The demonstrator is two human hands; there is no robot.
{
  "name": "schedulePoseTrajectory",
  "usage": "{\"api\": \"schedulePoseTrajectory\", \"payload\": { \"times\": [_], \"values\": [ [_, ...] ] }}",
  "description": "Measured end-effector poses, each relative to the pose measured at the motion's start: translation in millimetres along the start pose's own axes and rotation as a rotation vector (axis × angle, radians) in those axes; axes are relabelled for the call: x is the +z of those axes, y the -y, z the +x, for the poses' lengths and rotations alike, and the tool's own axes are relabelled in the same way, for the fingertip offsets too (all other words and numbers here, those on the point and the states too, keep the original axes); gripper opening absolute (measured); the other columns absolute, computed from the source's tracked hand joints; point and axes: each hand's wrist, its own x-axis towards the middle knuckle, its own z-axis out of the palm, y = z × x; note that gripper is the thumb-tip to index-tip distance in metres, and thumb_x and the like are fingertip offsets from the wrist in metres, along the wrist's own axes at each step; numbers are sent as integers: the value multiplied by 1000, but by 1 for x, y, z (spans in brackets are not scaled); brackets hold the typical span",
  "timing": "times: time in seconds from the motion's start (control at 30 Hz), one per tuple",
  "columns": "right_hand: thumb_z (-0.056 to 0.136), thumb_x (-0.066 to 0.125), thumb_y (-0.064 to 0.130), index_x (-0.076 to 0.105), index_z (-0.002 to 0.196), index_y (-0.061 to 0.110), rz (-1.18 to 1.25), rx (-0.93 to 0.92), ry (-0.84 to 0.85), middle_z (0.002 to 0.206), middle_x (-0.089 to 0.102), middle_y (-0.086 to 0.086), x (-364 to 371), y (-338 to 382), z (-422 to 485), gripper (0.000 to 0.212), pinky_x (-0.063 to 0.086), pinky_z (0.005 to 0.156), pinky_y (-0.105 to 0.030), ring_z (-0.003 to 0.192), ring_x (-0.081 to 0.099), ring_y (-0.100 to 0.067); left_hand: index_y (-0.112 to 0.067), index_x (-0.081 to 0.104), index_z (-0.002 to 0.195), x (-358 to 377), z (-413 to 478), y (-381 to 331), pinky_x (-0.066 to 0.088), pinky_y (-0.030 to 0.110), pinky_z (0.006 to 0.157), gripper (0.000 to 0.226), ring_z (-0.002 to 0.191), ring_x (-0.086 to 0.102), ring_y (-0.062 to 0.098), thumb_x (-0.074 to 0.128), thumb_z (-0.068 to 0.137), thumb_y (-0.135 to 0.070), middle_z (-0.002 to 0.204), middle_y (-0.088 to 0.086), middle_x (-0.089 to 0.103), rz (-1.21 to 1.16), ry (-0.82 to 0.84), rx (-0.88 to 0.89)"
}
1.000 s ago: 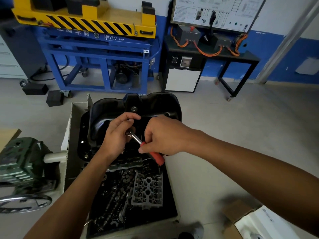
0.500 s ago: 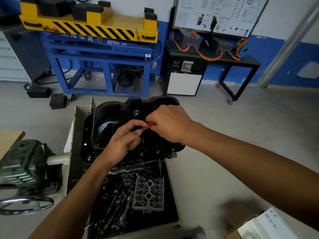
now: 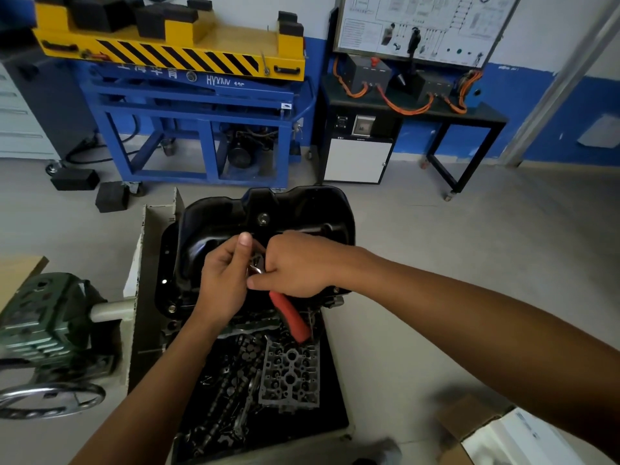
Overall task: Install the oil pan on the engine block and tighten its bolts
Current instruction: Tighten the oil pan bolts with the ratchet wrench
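A black oil pan (image 3: 214, 226) lies on the engine block in the middle of the view, with small bolts showing along its flange (image 3: 171, 308). Over the pan's near side my right hand (image 3: 298, 263) grips a ratchet wrench with a red handle (image 3: 290, 317); the handle points down toward me. My left hand (image 3: 224, 280) holds the wrench's metal head end between thumb and curled fingers. The wrench head and the bolt beneath it are hidden by both hands.
A black tray (image 3: 335, 397) below the pan holds a grey cylinder-head casting (image 3: 290, 377) and several loose engine parts. A green gearbox with a handwheel (image 3: 50, 333) stands at the left. A blue and yellow lift stand (image 3: 188, 95) and a black bench (image 3: 419, 112) line the wall. A cardboard box (image 3: 503, 437) lies at the lower right.
My right hand swung the red handle back from the far side of the pan toward me. My left hand stayed on the wrench head.
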Motion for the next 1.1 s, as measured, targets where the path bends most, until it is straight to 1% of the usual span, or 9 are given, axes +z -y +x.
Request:
{"api": "schedulePoseTrajectory", "payload": {
  "times": [0.13, 0.2, 0.27, 0.4, 0.57, 0.77, 0.87, 0.97, 1.1],
  "values": [
    [95, 62, 44, 61, 62, 5, -4, 10, -49, 52, 51, -4, -3, -4, 1, 51, 40, 50, -30, 44, 46, -14, -22, 74, 83, -12, -2, -1, 51, 18, 72, 55, 76, 64, 13, 31, 105, -48, 80, 11, 69, -52, 105, -100],
    [92, 65, 46, 61, 62, 15, -114, 8, -101, 54, 54, 1, -4, -4, 0, 44, 41, 50, -29, 48, 51, -14, -19, 73, 84, -11, -5, -4, 49, 17, 69, 57, 73, 60, 16, 28, 102, -49, 78, 17, 66, -55, 137, -152],
    [90, 68, 43, 53, 62, 24, -223, -6, -164, 59, 49, 5, -5, -2, 0, 37, 38, 52, -29, 54, 51, -14, -15, 70, 86, -6, -6, -6, 48, 14, 66, 58, 70, 60, 9, 26, 101, -50, 74, 7, 67, -76, 136, -179],
    [89, 71, 31, 55, 77, 22, -386, -42, -290, 66, 39, 7, -5, -6, 0, 22, 35, 54, -32, 64, 49, -20, -6, 64, 91, 0, -2, -3, 37, 14, 52, 53, 54, 43, 1, 32, 103, -46, 62, -9, 53, -92, 129, -186],
    [90, 65, 22, 63, 90, 17, -418, -1, -366, 82, 59, -1, -6, -16, 0, 6, 48, 60, -36, 73, 59, -25, -22, 70, 116, -11, 6, 5, 27, 22, 50, 45, 48, 30, 8, 44, 95, -52, 54, -11, 39, -212, 301, -205],
    [92, 63, 27, 63, 108, 19, -352, -17, -483, 97, 62, 0, -2, -25, 11, 18, 50, 65, -40, 87, 60, -24, -32, 50, 146, -15, 3, 9, 20, 25, 49, 57, 50, 22, 10, 47, 96, -59, 60, -12, 26, -193, 423, -163],
    [92, 64, 31, 67, 111, 25, -314, -49, -506, 97, 61, 3, -3, -35, 14, 20, 49, 67, -37, 94, 57, -20, -27, 51, 145, -13, -1, 4, 26, 18, 49, 55, 49, 26, 8, 51, 97, -54, 58, -11, 28, -213, 348, -167],
    [90, 66, 41, 68, 107, 24, -318, -50, -496, 95, 58, 4, -3, -42, 11, 25, 49, 69, -38, 94, 55, -19, -23, 62, 130, -13, -1, -3, 31, 18, 49, 37, 50, 33, 8, 44, 102, -38, 58, 0, 36, -172, 133, -162],
    [85, 68, 53, 57, 79, 23, -290, -36, -424, 74, 57, 7, -3, -40, 0, 32, 50, 61, -37, 69, 55, -15, -14, 69, 104, -14, 2, -5, 35, 24, 49, 35, 51, 42, 17, 39, 108, -31, 59, 11, 42, -69, -62, -162]
  ]
}}
